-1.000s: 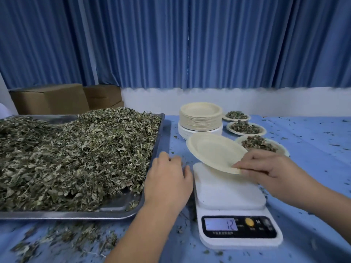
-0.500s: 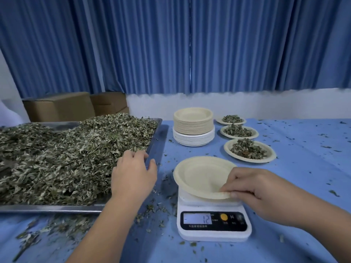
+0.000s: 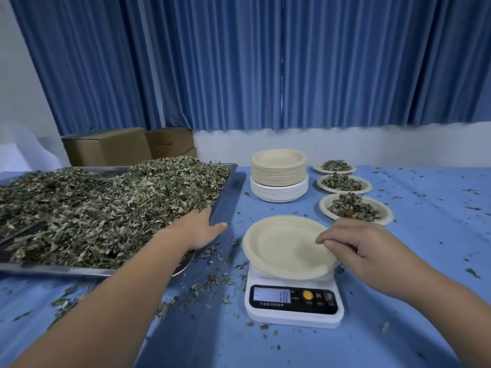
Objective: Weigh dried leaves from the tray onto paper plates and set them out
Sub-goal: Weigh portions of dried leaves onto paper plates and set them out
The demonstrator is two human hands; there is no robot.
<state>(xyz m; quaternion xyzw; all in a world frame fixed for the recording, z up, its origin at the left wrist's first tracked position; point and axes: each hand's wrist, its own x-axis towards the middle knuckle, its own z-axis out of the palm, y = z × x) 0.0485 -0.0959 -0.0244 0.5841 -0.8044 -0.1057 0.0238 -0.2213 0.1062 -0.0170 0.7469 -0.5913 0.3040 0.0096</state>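
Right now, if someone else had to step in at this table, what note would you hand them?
Left hand: open, lying at the near right edge of the leaves in the tray.
Right hand: fingers loosely curled over the right rim of the empty plate; grip unclear.
The empty plate sits on the scale, which reads 18. Spare plates are stacked behind it.
Done: three filled plates set out in a row at right.
Left: put leaves on the empty plate, weigh, set it with the others.

Blue pleated curtains (image 3: pixel 239 62), two cardboard boxes (image 3: pixel 106 147), white wall (image 3: pixel 345 144), blue tablecloth (image 3: pixel 438 208)
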